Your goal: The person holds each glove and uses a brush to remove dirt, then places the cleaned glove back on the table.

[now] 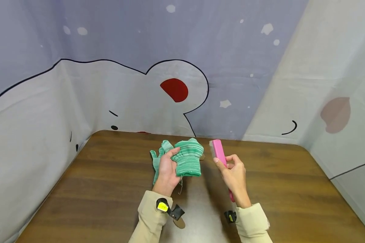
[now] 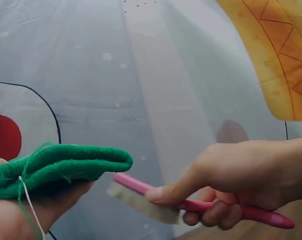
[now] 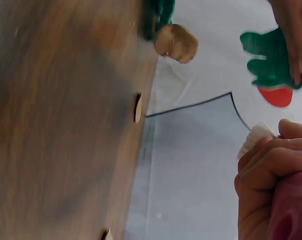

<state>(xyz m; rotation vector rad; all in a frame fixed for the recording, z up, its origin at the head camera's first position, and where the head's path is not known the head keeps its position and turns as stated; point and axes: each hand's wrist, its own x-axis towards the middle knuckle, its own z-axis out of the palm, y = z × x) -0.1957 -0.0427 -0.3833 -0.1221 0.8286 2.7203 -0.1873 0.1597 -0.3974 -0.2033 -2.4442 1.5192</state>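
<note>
A green striped knit glove [image 1: 188, 158] lies across my left hand [image 1: 167, 168], which holds it with the thumb over the top. Its folded cuff [image 2: 86, 162] faces the left wrist camera, with loose threads hanging down. My right hand [image 1: 235, 173] grips a pink brush [image 1: 218, 150] by its handle, thumb along the back. The pale bristles [image 2: 141, 202] point toward the glove, a short way to its right. Behind my left hand, the fingers of a second green glove [image 1: 156, 162] show, partly hidden.
A brown wooden table [image 1: 276, 189] lies below, with a printed cloth [image 1: 225, 67] hanging behind it. A brown oval piece [image 1: 179, 222] shows beside my left wrist. In the right wrist view, a tan rounded thing [image 3: 176, 44] and a thin wooden piece [image 3: 138, 108] appear near the table edge.
</note>
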